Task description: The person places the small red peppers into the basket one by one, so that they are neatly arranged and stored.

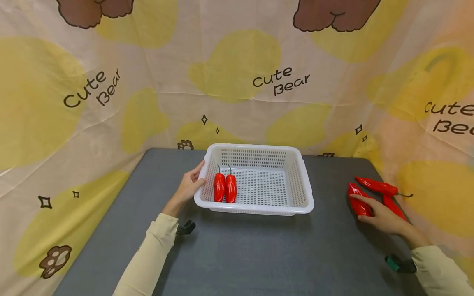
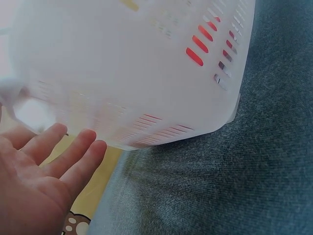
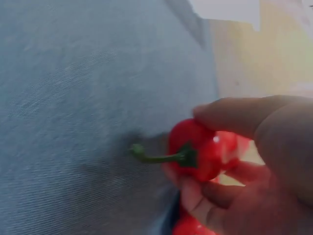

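Observation:
A white perforated plastic basket [image 1: 259, 209] stands in the middle of the table. Its left rim is gripped by my left hand [image 1: 187, 187], thumb on top and fingers along the outer wall. Inside, at the left end, two red chili peppers [image 1: 231, 189] lie side by side, stems pointing away. At the right, my right hand [image 1: 383, 214] holds another red chili pepper [image 1: 359, 209] between thumb and fingers; its green stem [image 3: 161, 158] shows in the right wrist view. Two more red chili peppers, one behind [image 1: 377, 186] and one partly hidden [image 1: 394, 206], lie beside that hand.
The dark grey table [image 1: 252, 255] carries the basket and peppers. A printed cloth [image 1: 229, 70] hangs behind the table and along both sides. Dark straps [image 1: 186, 227] show at both wrists.

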The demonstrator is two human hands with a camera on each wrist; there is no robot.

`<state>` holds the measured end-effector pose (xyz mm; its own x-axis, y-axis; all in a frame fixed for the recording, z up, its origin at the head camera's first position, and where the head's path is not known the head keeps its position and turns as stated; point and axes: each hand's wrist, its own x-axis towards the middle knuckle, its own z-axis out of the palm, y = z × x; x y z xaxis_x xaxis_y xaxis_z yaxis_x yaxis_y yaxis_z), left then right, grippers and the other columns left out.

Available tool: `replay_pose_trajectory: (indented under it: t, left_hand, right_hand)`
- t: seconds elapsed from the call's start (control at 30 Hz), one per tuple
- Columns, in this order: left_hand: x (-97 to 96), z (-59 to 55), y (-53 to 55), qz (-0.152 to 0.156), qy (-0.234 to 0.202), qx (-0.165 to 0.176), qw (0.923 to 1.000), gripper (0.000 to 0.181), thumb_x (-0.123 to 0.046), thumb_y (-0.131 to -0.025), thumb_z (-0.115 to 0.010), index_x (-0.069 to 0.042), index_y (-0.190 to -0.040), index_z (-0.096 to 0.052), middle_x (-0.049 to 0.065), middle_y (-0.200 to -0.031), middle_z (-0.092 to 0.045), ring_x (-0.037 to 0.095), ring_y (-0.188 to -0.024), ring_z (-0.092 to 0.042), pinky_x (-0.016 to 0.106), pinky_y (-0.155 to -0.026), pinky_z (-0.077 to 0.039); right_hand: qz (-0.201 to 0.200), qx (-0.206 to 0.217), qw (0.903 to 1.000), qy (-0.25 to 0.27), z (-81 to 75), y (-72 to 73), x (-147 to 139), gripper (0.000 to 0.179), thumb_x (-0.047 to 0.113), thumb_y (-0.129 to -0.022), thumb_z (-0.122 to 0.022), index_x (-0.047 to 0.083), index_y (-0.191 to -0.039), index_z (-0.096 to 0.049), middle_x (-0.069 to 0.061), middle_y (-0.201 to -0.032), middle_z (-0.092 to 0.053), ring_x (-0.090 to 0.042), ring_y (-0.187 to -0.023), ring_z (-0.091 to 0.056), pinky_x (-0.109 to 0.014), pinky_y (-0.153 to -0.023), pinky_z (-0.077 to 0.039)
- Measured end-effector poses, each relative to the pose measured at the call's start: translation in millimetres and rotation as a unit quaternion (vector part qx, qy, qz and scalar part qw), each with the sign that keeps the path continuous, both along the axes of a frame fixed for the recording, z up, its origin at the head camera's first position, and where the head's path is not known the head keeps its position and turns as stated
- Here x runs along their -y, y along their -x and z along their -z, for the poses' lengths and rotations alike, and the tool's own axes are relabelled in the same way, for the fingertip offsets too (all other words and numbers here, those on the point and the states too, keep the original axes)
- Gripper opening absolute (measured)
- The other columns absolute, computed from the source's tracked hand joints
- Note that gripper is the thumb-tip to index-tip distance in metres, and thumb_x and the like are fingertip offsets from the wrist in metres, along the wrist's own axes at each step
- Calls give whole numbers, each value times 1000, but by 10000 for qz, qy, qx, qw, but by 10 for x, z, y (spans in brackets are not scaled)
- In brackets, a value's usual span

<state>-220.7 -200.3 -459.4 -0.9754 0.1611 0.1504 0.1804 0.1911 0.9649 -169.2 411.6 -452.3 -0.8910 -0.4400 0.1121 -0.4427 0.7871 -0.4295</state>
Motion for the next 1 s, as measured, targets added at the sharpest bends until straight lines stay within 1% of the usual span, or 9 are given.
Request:
replay_pose_trajectory:
  t: [0.17, 0.33, 0.4, 0.47, 0.57, 0.73, 0.87, 0.97, 1.0]
  left_hand:
    - [9, -18, 8, -39, 46, -20, 10000, 71, 4, -94, -50, -10, -160, -27, 23, -159, -38, 45, -134, -51, 58, -100, -51]
    - [6, -16, 7, -18, 27, -14, 10000, 71, 4, -95, -50, -10, -160, -27, 23, -159, -38, 46, -133, -51, 57, -99, -52]
    - [5, -10, 9, -31, 35, -7, 10000, 71, 4, -94, -50, -11, -160, -27, 23, -159, -38, 45, -132, -52, 57, -99, -52]
    - [6, -5, 12, -33, 53, -17, 10000, 71, 4, -95, -50, -11, -160, -27, 23, -159, -38, 45, -131, -52, 57, -99, -52]
    - [7, 3, 14, -47, 74, -21, 10000, 71, 3, -95, -50, -12, -160, -27, 22, -160, -38, 46, -131, -52, 57, -99, -52]
    - [11, 2, 7, -86, 108, 46, 9999, 70, 1, -96, -50, -14, -161, -27, 20, -161, -37, 47, -132, -52, 57, -99, -51]
    - [11, 7, 5, -90, 129, 56, 9999, 69, 0, -97, -51, -14, -161, -28, 21, -161, -37, 48, -132, -52, 57, -100, -51]
    - [7, 9, 8, -79, 119, 52, 9999, 69, 1, -97, -51, -14, -161, -28, 21, -161, -37, 48, -133, -51, 58, -100, -50]
    - [6, 10, 10, -81, 114, 54, 9999, 69, 1, -97, -51, -14, -160, -28, 21, -161, -37, 48, -134, -51, 58, -100, -49]
  right_hand:
    - [178, -78, 9977, 651, -148, 69, 60, 81, -1, -83, -76, -5, -150, -28, -37, -136, -44, -41, -107, -52, -13, -70, -48]
    - [484, -31, 9880, 1469, -240, 115, 62, 77, -2, -87, -72, -4, -147, -24, -38, -131, -47, 11, -104, -51, -6, -70, -49]
    - [540, -102, 9841, 1692, -264, 131, 46, 76, -2, -88, -72, -1, -148, -25, -22, -132, -54, 27, -102, -42, -3, -72, -48]
    - [604, -298, 9812, 1811, -286, 147, 39, 73, -1, -88, -72, 0, -148, -30, -2, -131, -55, 29, -103, -42, 0, -75, -45]
    - [691, -533, 9766, 1964, -320, 160, 46, 64, -2, -89, -71, -2, -144, -37, 20, -129, -40, 30, -105, -41, 2, -76, -41]
    - [920, -693, 9722, 2039, -390, 166, 83, 44, 0, -91, -68, -7, -130, -47, 23, -120, -44, 21, -95, -49, -3, -71, -44]
    - [1049, -494, 9640, 2392, -435, 149, 97, 36, 1, -94, -66, 1, -129, -57, 28, -116, -50, 12, -88, -56, -8, -68, -49]
    - [1260, -191, 9489, 2886, -480, 129, 99, 39, 2, -94, -65, 17, -130, -62, 32, -112, -56, 10, -85, -58, -9, -66, -50]
    - [1316, -13, 9383, 3199, -501, 122, 100, 41, 2, -95, -65, 22, -130, -62, 32, -110, -59, 9, -83, -60, -10, -65, -50]
